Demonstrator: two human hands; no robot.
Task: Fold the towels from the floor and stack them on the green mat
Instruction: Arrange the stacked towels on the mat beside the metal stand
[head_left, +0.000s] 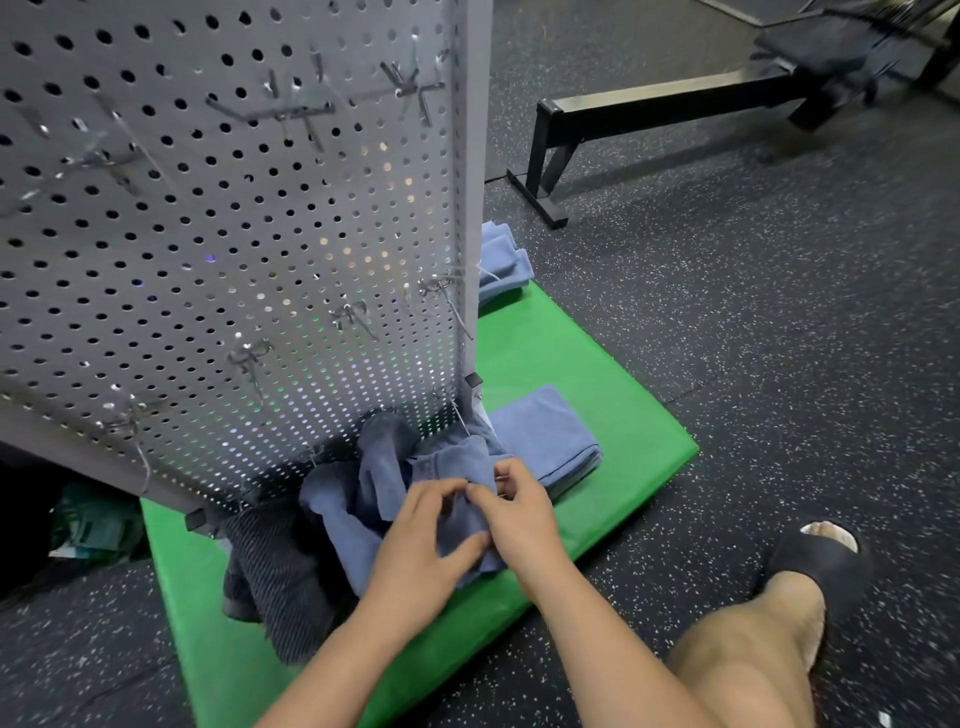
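Pinching a crumpled blue towel (379, 483) in curled fingers (439, 491) of left hand (421, 540) and right hand (519, 514), on the green mat (597, 364). Early in the fold, apparently; next, likely flattening it, then stacking on the folded towel (545, 436) at two o'clock.

Left hand (421, 538), right hand (519, 506) bare. Forearms (587, 613) bare, unsleeved to frame edge. Right leg (743, 675) bare at knee and shin. Foot in black slide sandal (818, 569): broad moulded strap, open front, toes (831, 535) showing.
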